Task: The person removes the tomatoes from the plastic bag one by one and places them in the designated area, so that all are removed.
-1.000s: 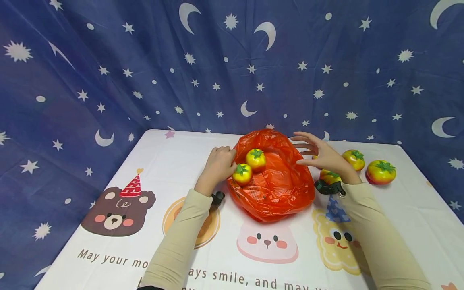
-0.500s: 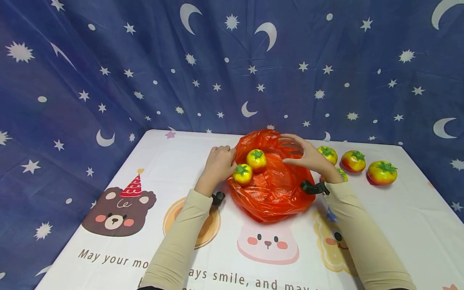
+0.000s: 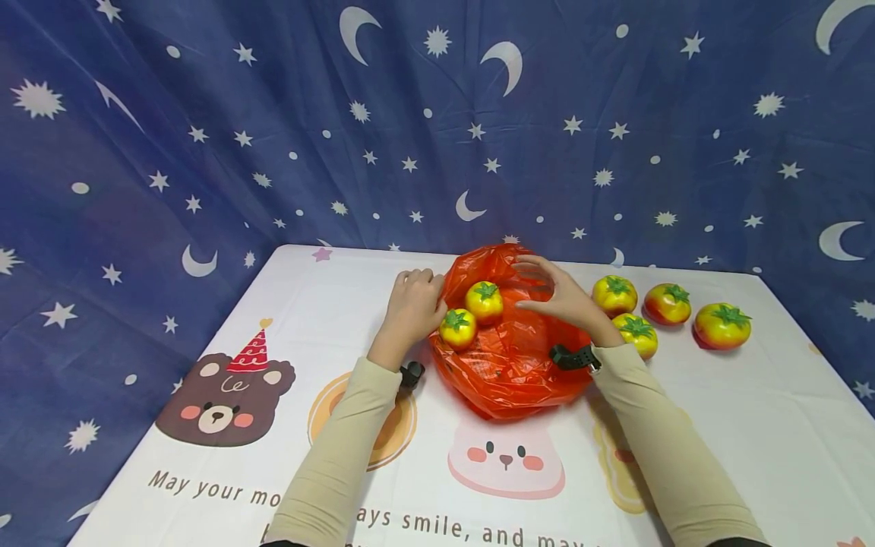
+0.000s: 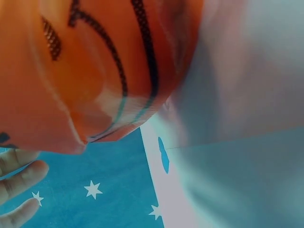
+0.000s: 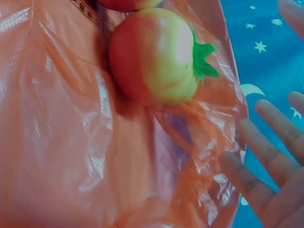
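Note:
A red plastic bag (image 3: 509, 368) lies with its mouth spread on the table. Inside its left part are two yellow-red tomatoes with green leaves, one tomato (image 3: 484, 304) behind the other tomato (image 3: 458, 329). At the left rim, my left hand (image 3: 412, 310) grips the bag between thumb and curled fingers. My right hand (image 3: 562, 296) hovers over the bag's right side, fingers spread and holding nothing. In the right wrist view, a tomato (image 5: 152, 57) rests against the plastic, apart from the right hand (image 5: 273, 166). The left wrist view shows fingers (image 4: 28, 175) at the bag's edge.
Right of the bag sit several more tomatoes, among them a near tomato (image 3: 636, 336), a back tomato (image 3: 615, 295) and the farthest-right tomato (image 3: 721, 327). A white printed tablecloth (image 3: 273, 471) covers the table. Behind it hangs a blue star-patterned curtain (image 3: 410, 114).
My right hand has moved left from beside the outside tomatoes to over the bag, uncovering those tomatoes. My left hand and the two tomatoes inside the bag have stayed in place.

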A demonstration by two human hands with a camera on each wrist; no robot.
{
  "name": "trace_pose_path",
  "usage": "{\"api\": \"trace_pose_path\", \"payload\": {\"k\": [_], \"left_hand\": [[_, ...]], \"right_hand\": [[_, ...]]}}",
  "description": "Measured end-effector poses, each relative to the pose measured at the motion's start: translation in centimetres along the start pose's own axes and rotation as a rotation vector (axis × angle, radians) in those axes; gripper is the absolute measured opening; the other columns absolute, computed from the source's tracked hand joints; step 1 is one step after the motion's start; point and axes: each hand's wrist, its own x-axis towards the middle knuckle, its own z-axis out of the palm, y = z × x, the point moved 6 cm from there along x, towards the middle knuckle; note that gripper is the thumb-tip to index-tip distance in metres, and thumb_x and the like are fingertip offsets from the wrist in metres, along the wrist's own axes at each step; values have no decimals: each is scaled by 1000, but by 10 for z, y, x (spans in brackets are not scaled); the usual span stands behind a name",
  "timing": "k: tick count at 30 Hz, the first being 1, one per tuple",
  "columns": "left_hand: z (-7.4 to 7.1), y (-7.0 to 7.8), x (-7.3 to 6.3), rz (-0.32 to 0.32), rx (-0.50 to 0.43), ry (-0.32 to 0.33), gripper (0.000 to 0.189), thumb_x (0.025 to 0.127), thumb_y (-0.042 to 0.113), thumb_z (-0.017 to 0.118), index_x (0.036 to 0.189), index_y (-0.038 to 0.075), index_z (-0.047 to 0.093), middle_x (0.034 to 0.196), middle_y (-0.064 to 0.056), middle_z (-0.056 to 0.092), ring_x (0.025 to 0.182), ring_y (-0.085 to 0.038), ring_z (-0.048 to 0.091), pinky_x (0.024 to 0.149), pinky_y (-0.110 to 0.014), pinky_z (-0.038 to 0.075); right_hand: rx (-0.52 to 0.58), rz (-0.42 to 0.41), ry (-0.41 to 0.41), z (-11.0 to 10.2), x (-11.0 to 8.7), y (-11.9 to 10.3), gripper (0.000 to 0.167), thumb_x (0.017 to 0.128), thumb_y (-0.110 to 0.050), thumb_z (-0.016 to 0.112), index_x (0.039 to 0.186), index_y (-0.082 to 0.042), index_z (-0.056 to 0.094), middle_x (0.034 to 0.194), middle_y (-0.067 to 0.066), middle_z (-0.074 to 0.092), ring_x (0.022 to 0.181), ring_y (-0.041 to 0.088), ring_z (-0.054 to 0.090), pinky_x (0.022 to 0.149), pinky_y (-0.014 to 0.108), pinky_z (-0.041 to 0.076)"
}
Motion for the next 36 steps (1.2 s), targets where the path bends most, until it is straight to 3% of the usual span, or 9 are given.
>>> {"api": "trace_pose_path", "payload": {"k": [6, 11, 14, 18, 23, 29, 36], "left_hand": [[-1, 1, 0, 15, -3, 50, 20, 83, 17, 60, 98, 6, 65, 85, -9, 63, 87, -27, 61, 92, -44, 44], [-3, 2, 0, 23, 0, 74, 19, 83, 17, 59, 98, 6, 65, 85, -9, 63, 87, -27, 61, 92, -44, 44], [-4, 3, 0, 25, 2, 73, 18, 83, 17, 59, 97, 7, 65, 85, -8, 63, 86, -27, 61, 91, -43, 44], [-4, 3, 0, 24, 4, 70, 18, 84, 17, 59, 97, 7, 65, 85, -9, 63, 86, -26, 61, 91, -43, 44], [-2, 3, 1, 18, 10, 54, 18, 84, 18, 59, 97, 7, 65, 87, -8, 63, 88, -26, 60, 92, -43, 43], [-1, 2, 1, 10, 8, 43, 19, 83, 18, 59, 98, 7, 65, 87, -9, 63, 88, -26, 60, 92, -43, 44], [-1, 2, 1, 15, 5, 52, 18, 84, 18, 59, 97, 7, 65, 85, -9, 63, 86, -26, 60, 91, -43, 44]], "right_hand": [[22, 1, 10, 10, -1, -21, 72, 78, 2, 69, 139, 5, 31, 141, 29, 39, 132, 46, 36, 105, 61, 29], [-15, -34, 35, 15, 7, -4, 74, 77, -4, 73, 139, 4, 33, 138, 30, 42, 127, 48, 41, 103, 60, 33], [-18, -24, 52, 19, 7, -4, 75, 76, -3, 74, 139, 4, 34, 138, 30, 43, 126, 48, 42, 102, 59, 34], [-11, -5, 64, 23, 4, -21, 72, 76, 2, 72, 137, 8, 34, 137, 32, 42, 127, 49, 41, 104, 60, 32], [-9, -5, 76, 27, 4, -21, 70, 77, 2, 71, 137, 8, 35, 138, 32, 42, 127, 49, 40, 105, 60, 30], [-21, 7, 85, 30, 6, -14, 71, 76, 2, 72, 137, 8, 35, 139, 30, 42, 128, 48, 40, 106, 58, 31], [-74, 24, 94, 33, 12, 15, 76, 75, -9, 77, 139, -3, 37, 141, 20, 45, 130, 39, 43, 107, 53, 33]]}}
